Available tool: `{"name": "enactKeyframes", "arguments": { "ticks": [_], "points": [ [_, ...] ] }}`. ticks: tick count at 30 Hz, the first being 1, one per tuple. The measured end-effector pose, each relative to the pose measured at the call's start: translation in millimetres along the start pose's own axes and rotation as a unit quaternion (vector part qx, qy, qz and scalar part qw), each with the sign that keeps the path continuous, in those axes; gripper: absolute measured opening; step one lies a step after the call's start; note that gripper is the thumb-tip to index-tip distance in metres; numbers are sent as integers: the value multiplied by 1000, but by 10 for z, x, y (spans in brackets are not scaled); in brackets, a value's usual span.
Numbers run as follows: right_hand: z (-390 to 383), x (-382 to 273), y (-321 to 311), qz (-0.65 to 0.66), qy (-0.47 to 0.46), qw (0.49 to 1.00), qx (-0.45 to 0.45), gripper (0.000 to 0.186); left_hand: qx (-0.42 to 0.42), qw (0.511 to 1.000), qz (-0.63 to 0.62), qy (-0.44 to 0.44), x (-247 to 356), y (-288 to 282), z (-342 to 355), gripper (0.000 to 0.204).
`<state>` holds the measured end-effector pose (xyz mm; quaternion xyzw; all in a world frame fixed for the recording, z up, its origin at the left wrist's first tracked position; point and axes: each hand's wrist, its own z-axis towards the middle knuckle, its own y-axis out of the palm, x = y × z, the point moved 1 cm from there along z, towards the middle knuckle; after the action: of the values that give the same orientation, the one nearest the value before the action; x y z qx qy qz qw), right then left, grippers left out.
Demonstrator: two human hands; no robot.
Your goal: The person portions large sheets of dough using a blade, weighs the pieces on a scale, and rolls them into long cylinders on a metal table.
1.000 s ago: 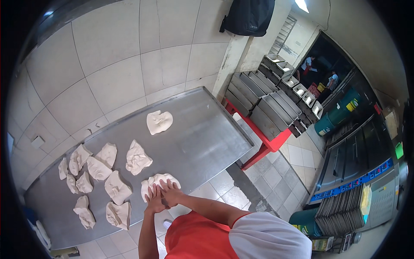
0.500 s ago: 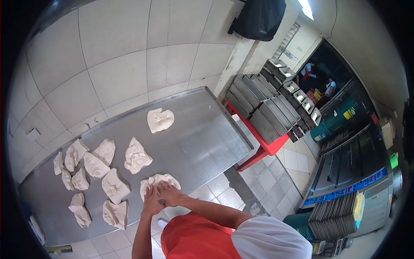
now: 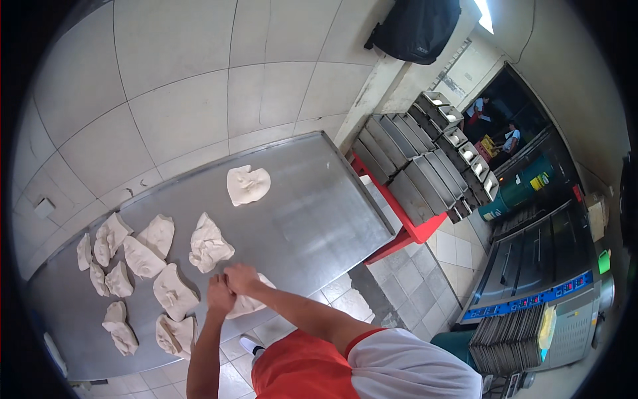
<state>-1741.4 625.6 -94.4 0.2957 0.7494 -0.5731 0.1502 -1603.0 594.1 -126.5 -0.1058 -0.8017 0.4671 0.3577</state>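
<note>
A: How do the hands stand?

B: The left hand and the right hand are side by side, touching, fingers curled. The fingertips are hidden, so I cannot tell whether they pinch anything.

A: And the dough?

B: Right at the grip, at the table's near edge. Part shows between the forearms, and a bit peeks out past the right wrist.

A: What's nearest?

B: One crumpled lump just beyond the hands, slightly left. A rounder lump lies farther out, apart from the others.

A: To the left?

B: Two folded lumps near the left hand, one nearer the person than the other. Past them, a loose cluster, some pieces touching. All rest on the metal table.

A: Beyond that?

B: Right of the grip, off the table's end, tins are stacked on a red stand. Well to the right is the oven, with a row of trays on its near side.
</note>
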Motion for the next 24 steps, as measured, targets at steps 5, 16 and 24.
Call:
{"name": "enactKeyframes", "arguments": {
  "ticks": [5,16,24],
  "points": [
    [30,220,257,-163,-77,979,92,20,180,980,85,-4,-83,336,80,44],
    [-76,195,278,-163,-135,967,145,26,90,986,138,7,36,57,14,61],
    [-133,366,332,-108,-100,984,105,18,147,986,75,8,-35,417,210,42]
  ]
}}
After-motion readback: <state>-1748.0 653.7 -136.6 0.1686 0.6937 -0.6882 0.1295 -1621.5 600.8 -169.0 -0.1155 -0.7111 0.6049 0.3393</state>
